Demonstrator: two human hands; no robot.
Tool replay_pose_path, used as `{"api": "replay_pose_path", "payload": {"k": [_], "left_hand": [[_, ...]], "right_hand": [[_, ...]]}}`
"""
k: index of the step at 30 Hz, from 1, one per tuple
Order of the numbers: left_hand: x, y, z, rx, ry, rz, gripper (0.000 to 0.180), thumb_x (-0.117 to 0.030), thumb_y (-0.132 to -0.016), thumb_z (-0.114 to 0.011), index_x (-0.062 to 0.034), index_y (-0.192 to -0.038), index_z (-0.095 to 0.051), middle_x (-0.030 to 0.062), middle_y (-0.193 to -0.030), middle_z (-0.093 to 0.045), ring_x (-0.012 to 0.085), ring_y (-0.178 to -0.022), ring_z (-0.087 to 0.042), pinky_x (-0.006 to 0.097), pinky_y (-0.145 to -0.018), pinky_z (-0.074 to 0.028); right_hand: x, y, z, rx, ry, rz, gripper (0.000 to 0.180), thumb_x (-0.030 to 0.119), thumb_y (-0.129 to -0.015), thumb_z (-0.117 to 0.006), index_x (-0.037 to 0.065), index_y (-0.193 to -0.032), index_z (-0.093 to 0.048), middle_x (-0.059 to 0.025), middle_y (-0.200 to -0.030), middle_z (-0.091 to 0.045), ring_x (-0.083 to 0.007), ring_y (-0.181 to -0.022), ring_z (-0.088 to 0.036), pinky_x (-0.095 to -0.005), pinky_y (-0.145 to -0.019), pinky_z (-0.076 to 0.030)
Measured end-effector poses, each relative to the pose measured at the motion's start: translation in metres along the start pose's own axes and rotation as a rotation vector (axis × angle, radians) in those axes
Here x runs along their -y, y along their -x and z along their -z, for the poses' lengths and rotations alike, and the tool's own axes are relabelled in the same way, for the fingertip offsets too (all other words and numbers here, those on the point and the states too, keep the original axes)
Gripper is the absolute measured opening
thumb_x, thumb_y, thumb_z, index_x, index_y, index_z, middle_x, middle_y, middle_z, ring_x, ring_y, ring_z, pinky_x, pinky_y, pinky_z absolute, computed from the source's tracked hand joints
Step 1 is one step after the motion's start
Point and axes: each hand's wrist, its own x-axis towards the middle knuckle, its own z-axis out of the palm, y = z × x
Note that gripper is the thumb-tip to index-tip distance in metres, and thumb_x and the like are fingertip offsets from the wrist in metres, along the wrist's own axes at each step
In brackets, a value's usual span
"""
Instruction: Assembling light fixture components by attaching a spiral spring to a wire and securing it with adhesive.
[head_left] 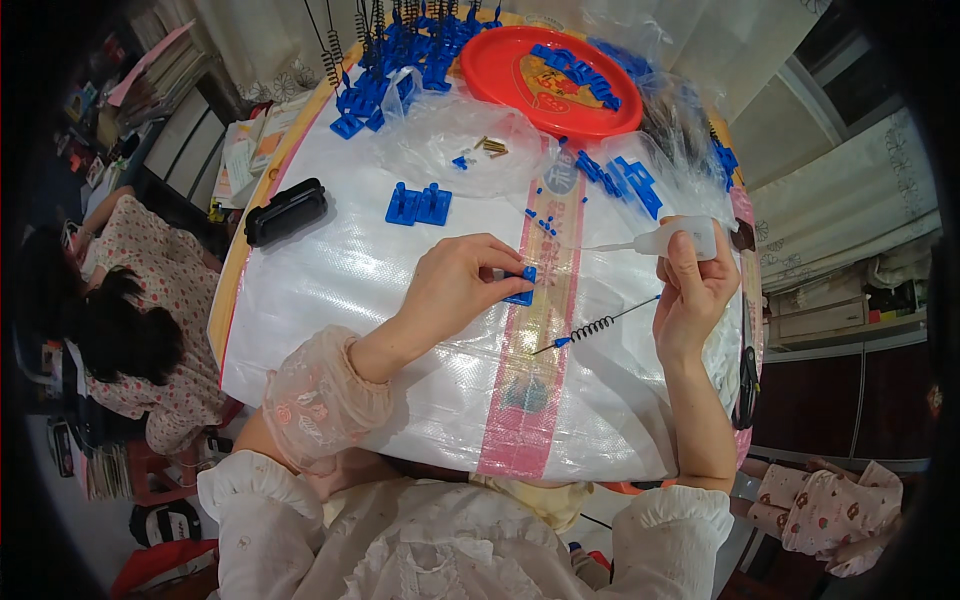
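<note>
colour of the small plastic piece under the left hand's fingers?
Blue. The small plastic piece pinched by the left hand shows best in the head view.

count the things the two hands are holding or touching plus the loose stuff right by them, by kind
small blue plastic piece under the left hand: 1
white squeeze bottle in the right hand: 1
wire with black coil spring in the right hand: 1
blue double bracket lying apart: 1
black oblong case: 1
red round tray: 1
total: 6
</note>
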Motion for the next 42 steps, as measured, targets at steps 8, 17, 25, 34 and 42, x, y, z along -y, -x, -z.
{"api": "replay_pose_path", "payload": {"k": [8, 17, 25, 34, 42], "left_hand": [[0.0004, 0.0002, 0.0002, -0.001, 0.007, -0.004, 0.022, -0.014, -0.081, -0.081, -0.0034, -0.100, -0.078, 0.0070, -0.099, -0.073, 0.0138, -0.075, -0.066, 0.026, -0.069, -0.052], [0.0002, -0.0007, -0.0005, 0.001, 0.007, 0.011, 0.022, -0.013, -0.080, -0.081, -0.0035, -0.100, -0.078, 0.0064, -0.098, -0.074, 0.0130, -0.074, -0.065, 0.026, -0.069, -0.052], [-0.0014, -0.0002, -0.0001, -0.004, -0.007, 0.001, 0.022, -0.014, -0.080, -0.081, -0.0031, -0.099, -0.078, 0.0062, -0.098, -0.074, 0.0135, -0.074, -0.065, 0.026, -0.069, -0.052], [0.0002, -0.0005, -0.0002, -0.003, 0.005, 0.009, 0.021, -0.014, -0.081, -0.081, -0.0029, -0.099, -0.078, 0.0066, -0.098, -0.073, 0.0131, -0.074, -0.065, 0.026, -0.069, -0.052], [0.0004, 0.0000, -0.0001, -0.006, 0.008, -0.005, 0.021, -0.013, -0.081, -0.081, -0.0035, -0.099, -0.078, 0.0065, -0.099, -0.074, 0.0132, -0.074, -0.065, 0.026, -0.068, -0.051]], "right_hand": [[0.0016, -0.0008, 0.0001, 0.003, -0.012, 0.000, 0.018, 0.017, -0.094, -0.070, 0.000, -0.095, -0.064, 0.0018, -0.076, -0.060, -0.0026, -0.060, -0.040, -0.0221, -0.053, -0.027], [0.0004, -0.0016, 0.0024, 0.011, -0.026, 0.012, 0.020, 0.018, -0.094, -0.070, 0.000, -0.097, -0.064, 0.0012, -0.077, -0.059, -0.0029, -0.060, -0.039, -0.0223, -0.053, -0.026], [0.0039, -0.0004, 0.0000, 0.007, -0.027, -0.002, 0.017, 0.017, -0.094, -0.070, 0.001, -0.095, -0.064, 0.0017, -0.076, -0.059, -0.0027, -0.060, -0.041, -0.0221, -0.053, -0.028], [0.0039, -0.0001, -0.0001, 0.016, -0.026, 0.012, 0.018, 0.016, -0.094, -0.070, 0.000, -0.095, -0.064, 0.0006, -0.078, -0.061, -0.0032, -0.062, -0.043, -0.0221, -0.054, -0.029], [0.0009, 0.0003, 0.0007, 0.012, 0.001, 0.020, 0.024, 0.021, -0.093, -0.070, -0.002, -0.099, -0.065, -0.0001, -0.077, -0.057, -0.0032, -0.060, -0.036, -0.0226, -0.053, -0.024]]}}
